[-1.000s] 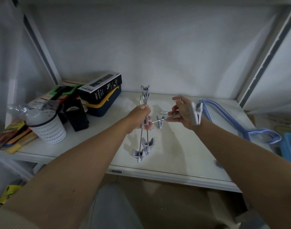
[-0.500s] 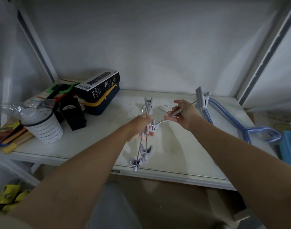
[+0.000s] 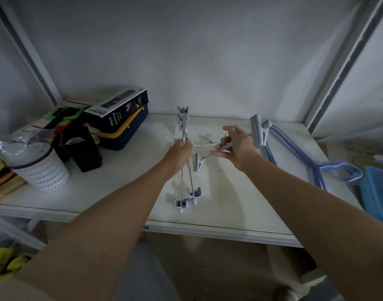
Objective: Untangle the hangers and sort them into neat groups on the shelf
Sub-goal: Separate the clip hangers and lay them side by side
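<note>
My left hand grips the middle of a bundle of metal clip hangers held upright over the white shelf; grey clips stick out above and below my fist. My right hand pinches the bar of another clip hanger, which lies roughly level, with one grey clip at its right end and one hanging near my left hand. The two sets sit close together; I cannot tell whether they are still hooked. A group of blue plastic hangers lies flat on the shelf's right side.
On the shelf's left stand a white perforated cup, black holders and a spray bottle box on a navy case. A blue bin sits off the right edge. Shelf posts frame both sides.
My right hand has turned and drawn its clip hanger a little to the right, away from the bundle. The left hand's bundle has stayed upright and risen slightly.
</note>
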Available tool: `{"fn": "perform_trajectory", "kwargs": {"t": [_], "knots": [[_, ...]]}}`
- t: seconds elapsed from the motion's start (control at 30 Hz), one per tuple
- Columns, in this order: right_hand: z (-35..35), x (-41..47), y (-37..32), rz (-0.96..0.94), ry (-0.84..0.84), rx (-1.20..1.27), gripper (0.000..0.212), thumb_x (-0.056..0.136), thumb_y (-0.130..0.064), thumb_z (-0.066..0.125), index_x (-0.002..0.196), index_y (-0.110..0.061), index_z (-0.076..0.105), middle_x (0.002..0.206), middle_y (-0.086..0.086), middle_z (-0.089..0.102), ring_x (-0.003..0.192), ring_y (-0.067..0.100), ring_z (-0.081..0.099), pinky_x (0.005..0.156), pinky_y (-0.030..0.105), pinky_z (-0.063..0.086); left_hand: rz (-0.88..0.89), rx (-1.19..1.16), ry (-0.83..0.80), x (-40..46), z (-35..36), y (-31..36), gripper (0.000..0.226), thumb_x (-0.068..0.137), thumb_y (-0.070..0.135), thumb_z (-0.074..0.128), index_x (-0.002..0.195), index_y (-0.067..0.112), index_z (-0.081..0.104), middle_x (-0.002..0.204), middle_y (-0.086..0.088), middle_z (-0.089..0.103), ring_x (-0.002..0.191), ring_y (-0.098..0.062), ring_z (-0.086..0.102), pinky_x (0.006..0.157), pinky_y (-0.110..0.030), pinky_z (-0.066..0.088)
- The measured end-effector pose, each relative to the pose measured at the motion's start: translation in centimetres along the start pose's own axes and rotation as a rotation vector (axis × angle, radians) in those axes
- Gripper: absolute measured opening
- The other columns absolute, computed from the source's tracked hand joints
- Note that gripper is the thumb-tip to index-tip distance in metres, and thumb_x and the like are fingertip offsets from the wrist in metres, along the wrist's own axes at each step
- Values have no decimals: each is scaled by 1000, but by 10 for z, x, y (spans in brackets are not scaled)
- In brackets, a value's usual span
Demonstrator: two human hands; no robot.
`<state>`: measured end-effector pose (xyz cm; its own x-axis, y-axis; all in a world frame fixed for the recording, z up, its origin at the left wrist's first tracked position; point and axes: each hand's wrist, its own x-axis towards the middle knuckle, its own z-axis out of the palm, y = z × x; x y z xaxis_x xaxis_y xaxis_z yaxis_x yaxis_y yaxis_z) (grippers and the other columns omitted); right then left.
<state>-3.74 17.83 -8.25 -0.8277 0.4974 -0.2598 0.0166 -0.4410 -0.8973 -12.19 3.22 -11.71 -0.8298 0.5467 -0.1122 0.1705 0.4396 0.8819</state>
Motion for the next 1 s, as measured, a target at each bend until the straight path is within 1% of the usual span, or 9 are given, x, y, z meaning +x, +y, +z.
{"fn": "perform_trajectory", "kwargs": {"t": [0.17,0.27,0.37,0.57,0.63,0.77,0.83,0.9,1.0], "knots": [[-11,4,0,-13,-54,-4,19,103,-14,31,109,-8,48,65,10,46,54,24,53,63,45,60,-16,-1,10,2,-8,-3,31,101,33,29,79,14,41,77,-11,48,58,-17,41,59,-30,34],[-7,1,1,-139,-59,-32,21,103,-15,31,114,-10,48,65,8,46,52,20,56,63,44,61,-50,-46,0,4,-7,-1,34,101,32,30,74,17,43,77,-7,54,81,-23,54,64,-31,39],[-2,1,-2,-256,-53,-32,23,104,-19,33,116,-12,51,62,7,52,52,19,61,64,44,61,-87,-149,-3,3,-4,7,32,102,32,31,90,10,51,75,-4,52,91,-29,62,74,-37,50],[11,0,-6,-341,-33,-231,27,105,-19,27,114,-17,53,74,9,62,64,19,62,60,30,56,-93,-263,-6,-1,-7,23,27,100,22,37,78,13,50,70,-7,47,68,-29,63,77,-49,59],[16,0,-2,-358,-48,-306,27,104,-16,27,111,-16,53,82,8,61,67,16,59,55,24,51,-93,-283,-38,-2,-6,30,25,101,22,38,83,12,51,69,-6,46,63,-27,62,75,-47,58],[28,2,8,-447,-71,-460,26,102,-13,35,106,-15,60,96,11,61,72,12,62,66,26,48,-86,-290,-105,-6,-2,42,19,103,24,38,94,14,50,73,-5,46,63,-24,63,58,-34,59],[35,2,12,-453,-76,-479,27,101,-10,36,111,-9,62,89,7,63,79,13,64,65,22,48,-65,-296,-123,-10,-1,47,14,104,21,34,104,17,47,81,-5,48,64,-22,63,57,-32,59],[43,-1,17,-442,-88,-463,28,101,-5,35,113,-2,61,76,1,62,62,-4,62,55,13,46,-27,-303,-143,-12,-1,50,16,104,16,32,108,20,47,86,-8,51,64,-21,60,64,-35,60],[51,-3,26,-445,-108,-445,27,101,-8,37,108,-5,63,71,-3,60,56,-9,57,59,12,46,25,-264,-173,-13,-1,48,28,100,7,30,107,21,53,87,-7,62,66,-19,62,76,-43,59]]}}
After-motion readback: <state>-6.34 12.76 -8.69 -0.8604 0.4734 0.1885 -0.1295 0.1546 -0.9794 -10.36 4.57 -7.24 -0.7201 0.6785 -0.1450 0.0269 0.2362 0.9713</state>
